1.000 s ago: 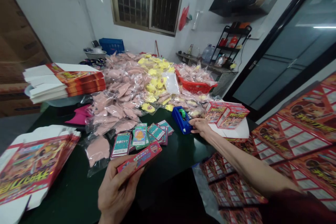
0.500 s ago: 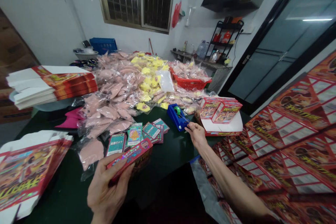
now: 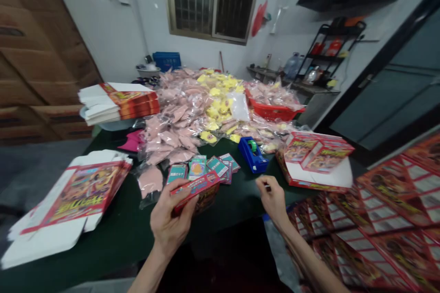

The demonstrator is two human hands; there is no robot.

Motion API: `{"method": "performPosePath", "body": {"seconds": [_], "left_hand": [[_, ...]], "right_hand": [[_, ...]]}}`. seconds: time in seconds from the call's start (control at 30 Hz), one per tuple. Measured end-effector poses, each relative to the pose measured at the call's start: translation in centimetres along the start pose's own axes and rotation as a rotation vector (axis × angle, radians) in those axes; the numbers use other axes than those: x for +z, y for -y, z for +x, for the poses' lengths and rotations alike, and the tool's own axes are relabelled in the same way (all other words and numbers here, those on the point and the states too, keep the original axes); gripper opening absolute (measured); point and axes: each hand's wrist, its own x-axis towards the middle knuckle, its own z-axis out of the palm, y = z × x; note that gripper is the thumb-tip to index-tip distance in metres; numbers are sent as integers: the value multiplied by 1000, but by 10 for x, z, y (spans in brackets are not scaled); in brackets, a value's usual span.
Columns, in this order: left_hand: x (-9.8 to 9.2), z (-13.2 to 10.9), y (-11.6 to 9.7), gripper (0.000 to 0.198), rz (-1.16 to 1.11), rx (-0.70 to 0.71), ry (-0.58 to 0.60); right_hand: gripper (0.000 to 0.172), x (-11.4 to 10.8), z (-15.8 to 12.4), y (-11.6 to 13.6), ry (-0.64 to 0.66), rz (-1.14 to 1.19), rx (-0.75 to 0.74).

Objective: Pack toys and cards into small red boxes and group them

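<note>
My left hand is closed around a small red printed box, its narrow side turned up, above the table's near part. My right hand is in a pinch just in front of a blue tape dispenser with a green roll core. Anything between its fingertips is too small to make out. Behind the held box lie several teal cards in loose piles. Right of the dispenser, small red boxes stand in an open white-lined display box.
Bagged pink pieces and yellow pieces are heaped across the back, near a red basket. Flat printed cartons lie at left, with another stack behind. Filled display boxes are piled at right. Cardboard cartons stand far left.
My right hand has come away from the tape dispenser's front end toward me, fingers pinched. My left hand still holds the red box. The view has swung left.
</note>
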Motion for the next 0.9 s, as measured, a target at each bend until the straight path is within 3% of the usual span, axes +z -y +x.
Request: {"method": "performPosePath", "body": {"seconds": [0.13,0.27,0.37,0.5,0.9], "left_hand": [[1,-1,-3,23,-13,-59,-4],[2,-2,-8,28,18,-107,0],[2,-2,-11,34,41,-121,-9],[0,0,-13,32,47,-92,15],[-15,11,-7,35,106,119,302]], "right_hand": [[23,24,-48,69,335,250,-75],[24,54,-64,106,506,662,62],[27,69,-64,109,522,794,204],[30,73,-67,107,483,794,286],[36,77,-70,114,472,831,480]]}}
